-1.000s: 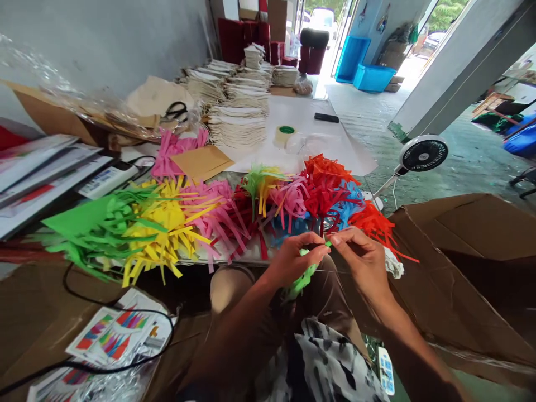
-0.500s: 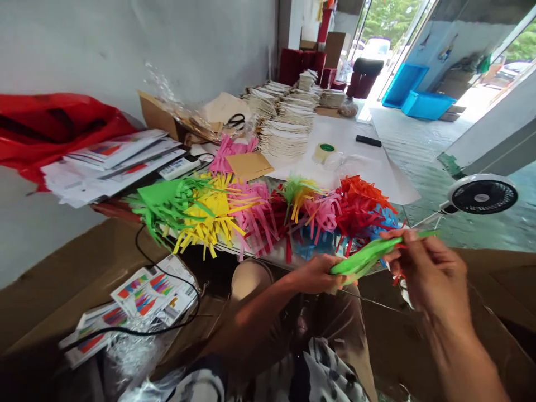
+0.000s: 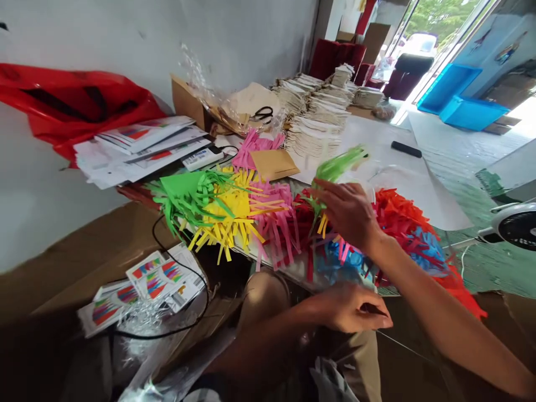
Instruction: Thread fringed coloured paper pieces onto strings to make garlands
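My right hand (image 3: 347,212) reaches forward over the table edge and grips a green fringed paper piece (image 3: 337,167), blurred by motion, above the row of cut paper. That row holds green (image 3: 188,195), yellow (image 3: 230,215), pink (image 3: 276,218), red (image 3: 397,218) and blue (image 3: 422,248) fringed paper bundles. My left hand (image 3: 355,312) stays low above my lap, fingers pinched together on a thin thread (image 3: 402,343) that runs off to the right.
Stacks of beige cards (image 3: 318,120), scissors (image 3: 263,114), a brown envelope (image 3: 272,163) and a black remote (image 3: 406,149) lie farther back. Printed sheets (image 3: 142,145) and a red bag (image 3: 75,106) sit left. A fan (image 3: 517,223) stands right. Colour-printed packets (image 3: 146,282) rest below left.
My right hand carried the green fringed piece up and forward from my lap to over the paper row. My left hand let go of it and stayed low. The camera turned left.
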`<control>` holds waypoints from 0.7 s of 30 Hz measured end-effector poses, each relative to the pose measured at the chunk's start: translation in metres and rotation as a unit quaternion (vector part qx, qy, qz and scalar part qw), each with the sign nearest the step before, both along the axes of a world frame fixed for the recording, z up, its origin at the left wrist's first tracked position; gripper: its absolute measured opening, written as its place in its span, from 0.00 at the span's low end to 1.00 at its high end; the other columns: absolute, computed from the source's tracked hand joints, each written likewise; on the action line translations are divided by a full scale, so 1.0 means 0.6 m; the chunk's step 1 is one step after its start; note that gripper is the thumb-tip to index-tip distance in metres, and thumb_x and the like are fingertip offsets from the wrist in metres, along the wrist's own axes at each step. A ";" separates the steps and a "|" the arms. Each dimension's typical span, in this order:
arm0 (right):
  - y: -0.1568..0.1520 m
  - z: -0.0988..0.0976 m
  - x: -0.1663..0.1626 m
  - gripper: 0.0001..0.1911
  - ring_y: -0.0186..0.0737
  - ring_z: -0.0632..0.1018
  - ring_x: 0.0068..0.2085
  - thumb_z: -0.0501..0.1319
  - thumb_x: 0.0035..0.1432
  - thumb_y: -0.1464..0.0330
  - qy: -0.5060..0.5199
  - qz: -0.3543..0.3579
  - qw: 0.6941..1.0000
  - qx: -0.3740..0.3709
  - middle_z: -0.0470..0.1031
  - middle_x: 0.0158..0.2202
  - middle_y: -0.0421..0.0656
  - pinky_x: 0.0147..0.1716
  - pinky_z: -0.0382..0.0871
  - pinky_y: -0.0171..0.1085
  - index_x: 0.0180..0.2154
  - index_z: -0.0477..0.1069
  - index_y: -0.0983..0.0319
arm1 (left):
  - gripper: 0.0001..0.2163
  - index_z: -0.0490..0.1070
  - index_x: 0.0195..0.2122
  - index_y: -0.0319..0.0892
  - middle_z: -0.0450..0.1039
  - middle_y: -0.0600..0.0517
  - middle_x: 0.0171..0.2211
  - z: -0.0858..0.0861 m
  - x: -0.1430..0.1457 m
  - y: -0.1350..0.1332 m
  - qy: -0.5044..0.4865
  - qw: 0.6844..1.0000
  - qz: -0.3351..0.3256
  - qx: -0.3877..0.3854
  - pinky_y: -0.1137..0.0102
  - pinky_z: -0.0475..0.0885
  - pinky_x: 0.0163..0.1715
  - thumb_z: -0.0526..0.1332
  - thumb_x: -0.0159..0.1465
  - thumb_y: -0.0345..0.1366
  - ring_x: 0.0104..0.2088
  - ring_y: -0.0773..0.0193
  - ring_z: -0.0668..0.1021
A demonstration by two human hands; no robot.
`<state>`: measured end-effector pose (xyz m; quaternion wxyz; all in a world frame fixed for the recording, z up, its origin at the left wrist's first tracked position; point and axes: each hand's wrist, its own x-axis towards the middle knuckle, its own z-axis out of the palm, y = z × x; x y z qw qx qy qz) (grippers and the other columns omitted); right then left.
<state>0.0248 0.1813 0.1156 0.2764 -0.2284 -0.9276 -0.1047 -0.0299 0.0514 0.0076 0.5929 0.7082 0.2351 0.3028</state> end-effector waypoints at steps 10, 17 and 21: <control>-0.024 -0.093 -0.015 0.18 0.49 0.75 0.53 0.59 0.71 0.71 -0.126 -0.041 0.991 0.034 0.79 0.62 0.44 0.54 0.56 0.51 0.58 0.78 0.57 | 0.11 0.80 0.39 0.41 0.77 0.53 0.31 0.016 -0.007 -0.007 0.048 0.999 -0.004 -0.003 0.75 0.64 0.31 0.66 0.69 0.44 0.30 0.68 0.75; -0.043 -0.066 -0.013 0.32 0.49 0.73 0.57 0.58 0.62 0.76 -0.111 -0.045 0.988 -0.094 0.74 0.67 0.39 0.56 0.58 0.50 0.66 0.71 0.57 | 0.13 0.79 0.40 0.42 0.78 0.54 0.31 0.009 0.001 -0.009 0.067 0.997 -0.030 0.014 0.74 0.65 0.32 0.65 0.69 0.47 0.32 0.66 0.77; -0.034 -0.067 -0.022 0.21 0.52 0.71 0.62 0.58 0.70 0.67 -0.085 -0.058 0.994 -0.047 0.76 0.65 0.42 0.61 0.55 0.53 0.61 0.76 0.56 | 0.09 0.77 0.38 0.44 0.77 0.56 0.31 0.002 0.016 -0.012 0.093 0.994 -0.046 0.025 0.75 0.66 0.32 0.66 0.68 0.43 0.31 0.67 0.77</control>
